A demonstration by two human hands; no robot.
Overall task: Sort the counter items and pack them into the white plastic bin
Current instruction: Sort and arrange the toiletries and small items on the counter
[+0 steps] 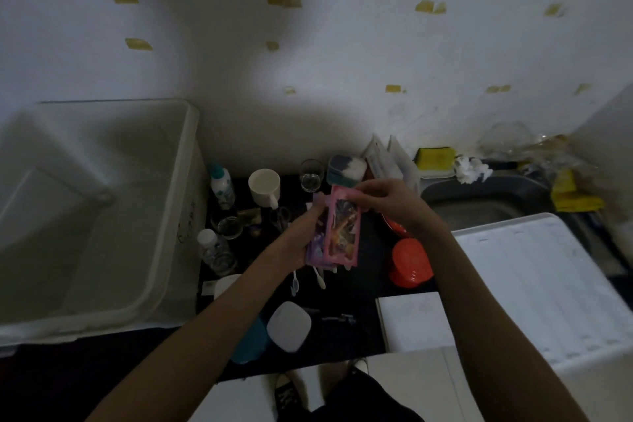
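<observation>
Left hand (301, 236): curled under a small stack of flat pink and purple printed packets (339, 233), gripping the stack's lower left edge above the black countertop (356, 288).
Right hand (387, 202): pinching the top edge of the pink front packet, fingers closed on it.
Slip risk: the packets look thin and slick, held only at their edges; I judge that one could slide out and drop among the clutter below.
Below the hands: white toothbrushes (318, 276) and an orange round plastic lid (409, 260) lie just beneath; a falling packet may knock them.
Knock-over risk: a clear drinking glass (311, 175), a white mug (263, 187) and a small white bottle with a blue cap (222, 185) stand between the hands and the bin; a low sweep leftward could tip them.
White plastic bin (164, 216): at the left, touching the countertop's edge, looks empty; little seems packed yet.
Light: dim, so small things are hard to make out.
</observation>
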